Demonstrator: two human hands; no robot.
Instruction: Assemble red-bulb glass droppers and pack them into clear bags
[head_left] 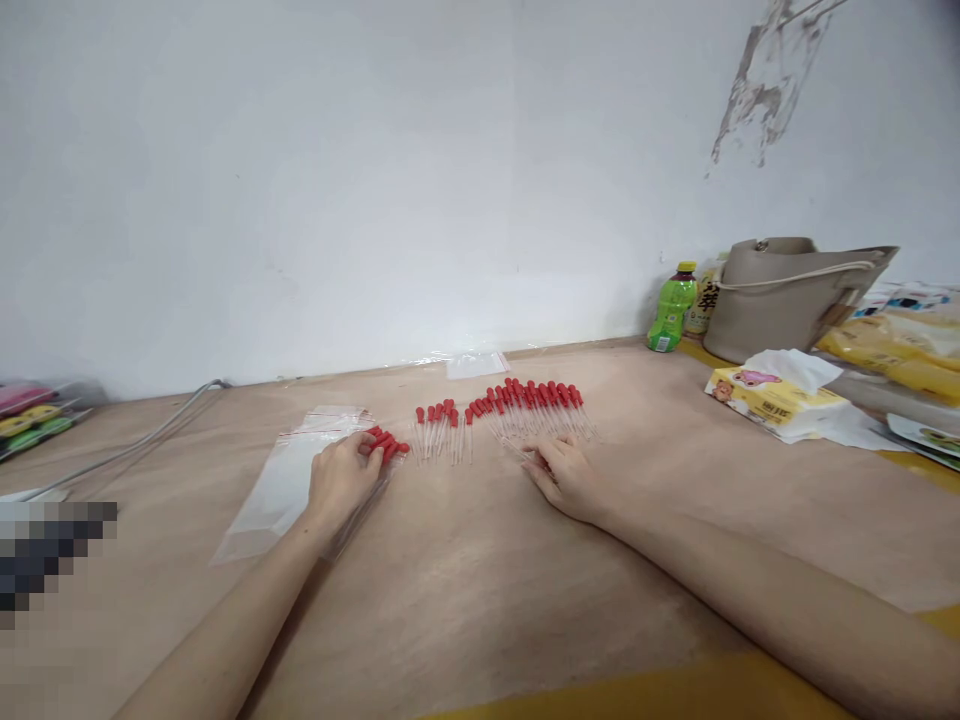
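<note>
Across the brown tabletop (450, 580) I see a clear zip bag (274, 490) and a fanned pile of red-bulbed droppers (531, 390). The right hand (566, 480) sits at their stems; whether its fingers grip any, I can't tell. The left hand's (343, 475) fingers close around another bunch (387, 443). They look light, slick and brittle-stemmed, best held by the soft bulbs (420, 414).

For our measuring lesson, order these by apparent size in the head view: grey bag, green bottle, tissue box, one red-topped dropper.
Largest to smallest:
Grey bag
Tissue box
Green bottle
One red-topped dropper
</note>
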